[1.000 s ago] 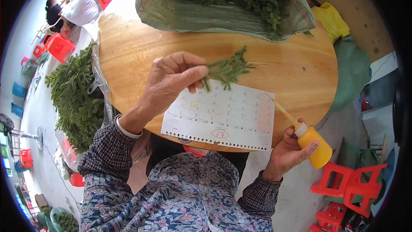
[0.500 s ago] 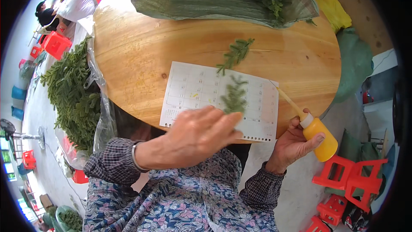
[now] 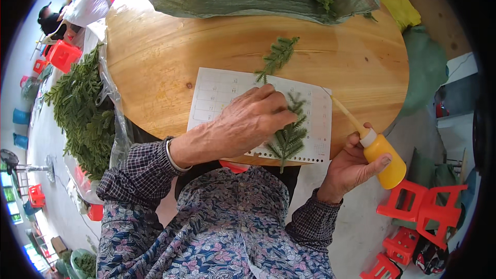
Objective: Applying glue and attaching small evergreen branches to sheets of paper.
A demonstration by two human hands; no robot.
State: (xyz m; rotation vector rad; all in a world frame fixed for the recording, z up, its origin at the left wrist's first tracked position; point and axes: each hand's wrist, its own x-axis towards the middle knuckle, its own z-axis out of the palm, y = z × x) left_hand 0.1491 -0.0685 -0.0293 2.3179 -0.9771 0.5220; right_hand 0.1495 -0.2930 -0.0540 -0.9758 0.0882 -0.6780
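My left hand (image 3: 253,116) is over the calendar sheet (image 3: 214,95), its fingers closed in a pinch at the upper part of a green fir-like sprig (image 3: 288,140). The fingertips are partly hidden. The sprig's bare stem points toward me over the sheet's punched edge. Another sprig (image 3: 279,56) lies just beyond the sheet, its lower end touching the top edge. In my right hand (image 3: 351,170) is a yellow squeeze bottle (image 3: 385,161) with a white collar and a long thin nozzle. The nozzle tilts up and left toward the sheet's right edge.
At the far side of the round wooden table (image 3: 155,67) stands an open woven sack (image 3: 258,6) full of greenery. More branches (image 3: 82,119) are heaped on plastic at the left. Red stools (image 3: 403,201) stand at the right. A person (image 3: 49,23) sits far left.
My left hand has moved away from me over the sheet. The near sprig, blurred before, is now sharp and closer to me, its stem in view. My right hand still holds the bottle.
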